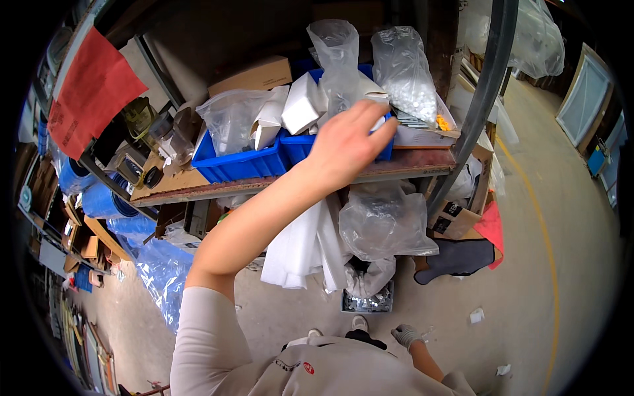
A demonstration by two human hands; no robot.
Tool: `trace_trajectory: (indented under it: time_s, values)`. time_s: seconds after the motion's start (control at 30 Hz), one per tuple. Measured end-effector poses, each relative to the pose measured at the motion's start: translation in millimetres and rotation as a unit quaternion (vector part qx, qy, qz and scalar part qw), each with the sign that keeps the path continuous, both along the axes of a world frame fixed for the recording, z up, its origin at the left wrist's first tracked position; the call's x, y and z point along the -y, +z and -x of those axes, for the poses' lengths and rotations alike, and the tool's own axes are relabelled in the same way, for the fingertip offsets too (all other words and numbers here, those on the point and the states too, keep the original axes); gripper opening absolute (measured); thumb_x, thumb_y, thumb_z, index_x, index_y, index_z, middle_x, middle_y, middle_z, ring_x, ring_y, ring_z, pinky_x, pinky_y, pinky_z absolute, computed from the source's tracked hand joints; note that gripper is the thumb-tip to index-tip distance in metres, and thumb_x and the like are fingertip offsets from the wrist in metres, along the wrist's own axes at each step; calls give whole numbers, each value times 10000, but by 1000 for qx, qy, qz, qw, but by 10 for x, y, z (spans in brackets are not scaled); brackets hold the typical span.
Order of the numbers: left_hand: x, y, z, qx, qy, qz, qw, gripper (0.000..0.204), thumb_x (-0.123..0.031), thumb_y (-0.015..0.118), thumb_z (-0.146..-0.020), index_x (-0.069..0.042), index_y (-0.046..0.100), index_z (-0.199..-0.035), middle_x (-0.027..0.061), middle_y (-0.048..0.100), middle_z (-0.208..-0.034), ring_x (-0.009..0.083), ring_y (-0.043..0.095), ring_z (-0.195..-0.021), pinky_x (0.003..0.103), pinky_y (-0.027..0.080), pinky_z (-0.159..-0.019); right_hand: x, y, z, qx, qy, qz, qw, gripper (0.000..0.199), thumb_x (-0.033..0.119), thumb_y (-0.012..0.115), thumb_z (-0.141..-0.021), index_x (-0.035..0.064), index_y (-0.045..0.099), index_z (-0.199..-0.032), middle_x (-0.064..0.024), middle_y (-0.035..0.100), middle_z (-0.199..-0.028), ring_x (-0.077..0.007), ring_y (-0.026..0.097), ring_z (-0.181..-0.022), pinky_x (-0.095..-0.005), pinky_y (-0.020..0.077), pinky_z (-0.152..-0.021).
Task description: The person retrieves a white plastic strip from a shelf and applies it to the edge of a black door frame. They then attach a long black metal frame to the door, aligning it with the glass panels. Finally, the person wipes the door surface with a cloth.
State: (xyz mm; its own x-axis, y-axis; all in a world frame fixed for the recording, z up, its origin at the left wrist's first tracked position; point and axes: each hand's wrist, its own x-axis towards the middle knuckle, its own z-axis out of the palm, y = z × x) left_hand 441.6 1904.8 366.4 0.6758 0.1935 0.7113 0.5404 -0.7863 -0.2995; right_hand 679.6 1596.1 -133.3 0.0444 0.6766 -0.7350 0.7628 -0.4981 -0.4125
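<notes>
My left hand (353, 138) is bare and reaches across over the right blue bin (300, 146) on the shelf. Its fingers are bent but apart, with nothing visible held between them. White cardboard boxes (304, 104) and a clear plastic bag (335, 59) stand in that bin, right beside the fingers. In the left blue bin (234, 165) lies another clear bag (231, 115) with an opened white carton (269, 119). Low at my right side hangs my right hand (405, 335), in a grey glove, its fingers curled in; whether anything is inside them is hidden.
A bag of small white pieces (406, 79) rests in a shallow box (422, 136) at the shelf's right, near a metal post (485, 99). Below hang white foam sheets (300, 247) and a plastic bag (383, 221). A tray of small parts (368, 302) lies on the floor.
</notes>
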Motion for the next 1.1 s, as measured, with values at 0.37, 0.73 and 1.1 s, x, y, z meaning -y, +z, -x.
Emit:
trace_trajectory:
  time_s: [0.37,0.73,1.1]
  values:
    - [-300,162,-18,121,89,63,987,520,-35,696,-736,-35,522,-1225,124,588,-1163,249,577,-1071,348,519,-835,-261,59,-173,-22,-60,-63,996,461,412,558,-837,40,649,-1094,-221,644,-1057,-376,614,-987,-407,473,-881]
    - [353,114,860,529,-101,475,696,405,-193,660,-869,82,551,-1146,126,636,-1036,175,628,-969,265,497,-874,-406,226,-12,-18,48,-34,998,498,440,551,-839,46,638,-1132,-212,644,-1085,-386,608,-1013,-405,473,-892]
    - [680,117,1094,539,-167,660,496,487,-221,579,-912,-37,378,-1316,202,573,-1156,286,625,-1031,310,551,-866,-461,83,-71,-13,66,-70,995,517,433,568,-847,15,620,-1147,-232,639,-1087,-382,610,-1011,-402,473,-890]
